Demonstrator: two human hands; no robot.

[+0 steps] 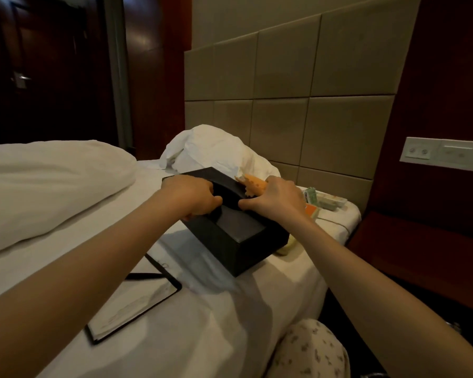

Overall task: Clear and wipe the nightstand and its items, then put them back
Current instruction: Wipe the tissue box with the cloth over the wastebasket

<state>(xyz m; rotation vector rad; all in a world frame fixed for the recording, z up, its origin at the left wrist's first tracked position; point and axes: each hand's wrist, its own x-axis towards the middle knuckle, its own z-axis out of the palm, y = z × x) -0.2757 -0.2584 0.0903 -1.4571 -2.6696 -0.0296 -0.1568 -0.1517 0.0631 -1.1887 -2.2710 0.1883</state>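
As left hand, right hand grip box, notepad print blurred.

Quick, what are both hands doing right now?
Left hand: grips the box.
Right hand: holds the cloth against the box.

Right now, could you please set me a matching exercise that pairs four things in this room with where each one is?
Things
1. black box
2. orange cloth
3. notepad holder
4. socket panel

Places
A. mounted on the wall at the right
B. lying flat on the bed sheet, nearest the camera
C. on the bed, under the left hand and the right hand
D. poking out from the right hand, over the box top

Pairs: 1-C, 2-D, 3-B, 4-A
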